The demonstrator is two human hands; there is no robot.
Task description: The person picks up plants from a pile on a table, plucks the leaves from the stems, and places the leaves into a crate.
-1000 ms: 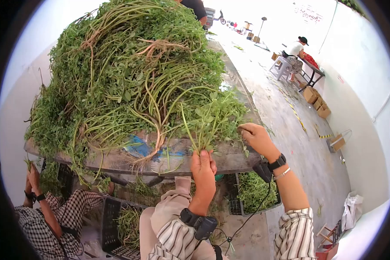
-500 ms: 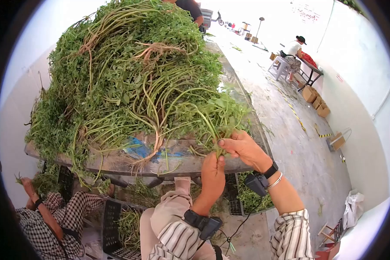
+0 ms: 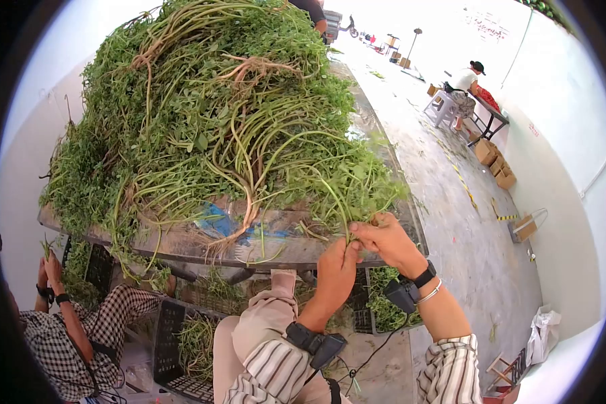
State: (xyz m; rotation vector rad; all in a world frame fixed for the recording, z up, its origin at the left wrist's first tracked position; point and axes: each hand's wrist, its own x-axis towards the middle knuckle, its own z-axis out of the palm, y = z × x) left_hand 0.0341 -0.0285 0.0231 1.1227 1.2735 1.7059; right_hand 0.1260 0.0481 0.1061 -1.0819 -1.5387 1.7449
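A tall heap of green leafy stems [image 3: 202, 128] covers most of the wooden table [image 3: 296, 252]. At the table's front right edge, my left hand [image 3: 334, 273] is closed on the lower end of a few green stems [image 3: 341, 202]. My right hand [image 3: 387, 244] pinches the same stems just above and to the right, its fingertips close to my left thumb. The leafy ends lean up over the heap. A pale, branching root [image 3: 249, 214] hangs from the heap, left of my hands, near a blue patch on the tabletop.
Black crates with stems stand below the table, one [image 3: 172, 350] at lower left, another [image 3: 365, 303] at right. A co-worker in checked clothes [image 3: 74, 337] sits at left. Another person [image 3: 463, 84] sits at a far table; cartons [image 3: 495, 165] stand nearby.
My hands have shifted slightly right and down, still together on the stems. The view has moved a little. At left, the co-worker's hands have come together, raised around a small sprig.
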